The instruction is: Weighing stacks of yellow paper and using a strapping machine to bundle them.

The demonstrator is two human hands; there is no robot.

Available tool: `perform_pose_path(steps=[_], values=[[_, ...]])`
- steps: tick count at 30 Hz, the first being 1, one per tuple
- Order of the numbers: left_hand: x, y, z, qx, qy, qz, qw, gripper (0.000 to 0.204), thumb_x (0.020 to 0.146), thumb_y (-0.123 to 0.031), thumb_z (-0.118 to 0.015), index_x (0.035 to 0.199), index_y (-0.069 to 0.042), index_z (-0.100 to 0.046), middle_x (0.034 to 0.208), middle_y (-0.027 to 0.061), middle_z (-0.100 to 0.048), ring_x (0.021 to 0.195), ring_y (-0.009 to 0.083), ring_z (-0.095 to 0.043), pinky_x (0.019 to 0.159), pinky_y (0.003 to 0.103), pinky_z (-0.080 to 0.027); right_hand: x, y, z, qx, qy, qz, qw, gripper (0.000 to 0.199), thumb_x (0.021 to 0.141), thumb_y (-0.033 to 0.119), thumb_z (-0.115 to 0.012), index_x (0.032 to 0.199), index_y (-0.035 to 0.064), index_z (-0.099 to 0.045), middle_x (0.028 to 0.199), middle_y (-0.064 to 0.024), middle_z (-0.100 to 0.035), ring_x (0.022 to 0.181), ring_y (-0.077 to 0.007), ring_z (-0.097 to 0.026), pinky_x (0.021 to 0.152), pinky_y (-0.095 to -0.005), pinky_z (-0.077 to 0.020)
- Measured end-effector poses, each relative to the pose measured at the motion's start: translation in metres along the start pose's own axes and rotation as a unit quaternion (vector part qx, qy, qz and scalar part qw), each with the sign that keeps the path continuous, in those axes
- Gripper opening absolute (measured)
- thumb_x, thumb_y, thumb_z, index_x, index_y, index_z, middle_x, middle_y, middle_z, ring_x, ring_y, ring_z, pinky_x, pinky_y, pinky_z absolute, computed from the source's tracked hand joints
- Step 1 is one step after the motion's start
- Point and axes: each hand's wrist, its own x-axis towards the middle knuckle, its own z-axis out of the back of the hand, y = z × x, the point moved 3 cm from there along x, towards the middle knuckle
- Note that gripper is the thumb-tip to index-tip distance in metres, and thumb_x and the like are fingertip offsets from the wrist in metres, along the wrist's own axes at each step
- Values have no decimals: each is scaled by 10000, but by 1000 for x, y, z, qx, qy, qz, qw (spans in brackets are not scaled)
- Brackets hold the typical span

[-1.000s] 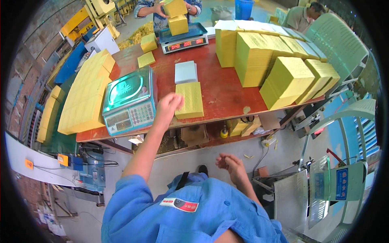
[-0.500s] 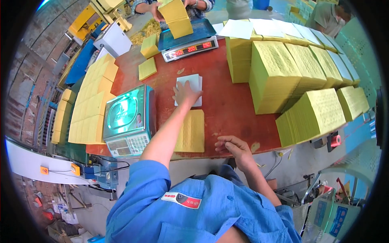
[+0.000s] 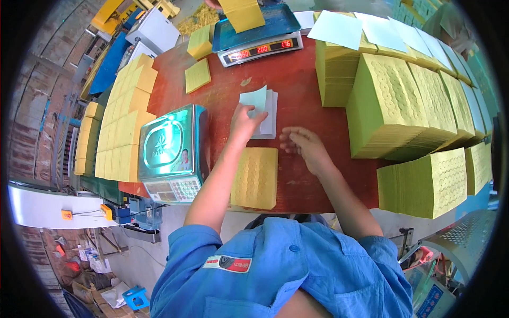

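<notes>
My left hand (image 3: 246, 123) is closed on a white paper sheet (image 3: 254, 99), its upper part lifted off a small stack of white sheets (image 3: 270, 119) on the red table. To the right of that stack, my right hand (image 3: 306, 148) hovers over the table with its fingers apart and nothing in them. Below the left hand, near the table's front edge, lies a flat stack of yellow embossed paper (image 3: 255, 177). Left of my left forearm stands a digital scale (image 3: 172, 151) with a shiny metal top.
Tall stacks of yellow paper (image 3: 389, 100), some topped with white sheets (image 3: 335, 30), line the table's right side. A second scale (image 3: 260, 50) at the far side bears a yellow bundle (image 3: 243, 15), near another person's hand (image 3: 213, 3). More yellow stacks (image 3: 124, 116) stand at left.
My left hand has gone from lying spread on the white stack to gripping a lifted sheet. My right hand has moved forward over the table. The bundle at the far scale sits differently.
</notes>
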Motion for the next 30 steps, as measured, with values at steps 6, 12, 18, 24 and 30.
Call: perform_pose_path(steps=[6,12,18,24,30], values=[[4,32,1,-114,9,35,993,268,802,-214,-701,977,-11,-693,1027,195,-633,1072,347,-588,928,398,-453,63,1,-24,-68,-30,43,996,343,980,135,-488,1276,-27,-546,1154,-125,-636,892,-183,-657,721,-299,-530],[0,8,5,8,-81,-76,994,156,807,-134,-665,911,-19,-681,925,186,-682,795,301,-662,719,397,-504,78,7,-41,-137,-76,56,986,395,930,114,-502,1290,-45,-537,1150,-121,-647,824,-192,-674,656,-280,-509],[5,5,0,-113,-39,4,993,152,821,-50,-613,942,-48,-706,854,165,-674,724,282,-658,675,373,-511,86,-13,-12,-383,-171,122,899,339,879,134,-533,1181,20,-636,1004,-190,-696,872,-292,-689,758,-388,-531],[11,22,-1,-22,27,-165,986,352,835,-67,-632,1185,-102,-634,873,145,-654,766,263,-653,690,365,-514,78,-17,-28,-445,-178,163,862,337,856,136,-534,1157,39,-650,1066,-206,-670,997,-373,-637,850,-452,-498],[4,-6,-6,75,33,-118,990,549,753,-217,-778,1258,-120,-586,1006,127,-637,895,322,-641,732,418,-524,80,-26,-21,-375,-194,218,880,326,851,82,-534,1150,16,-647,1058,-200,-675,993,-349,-652,853,-428,-508]])
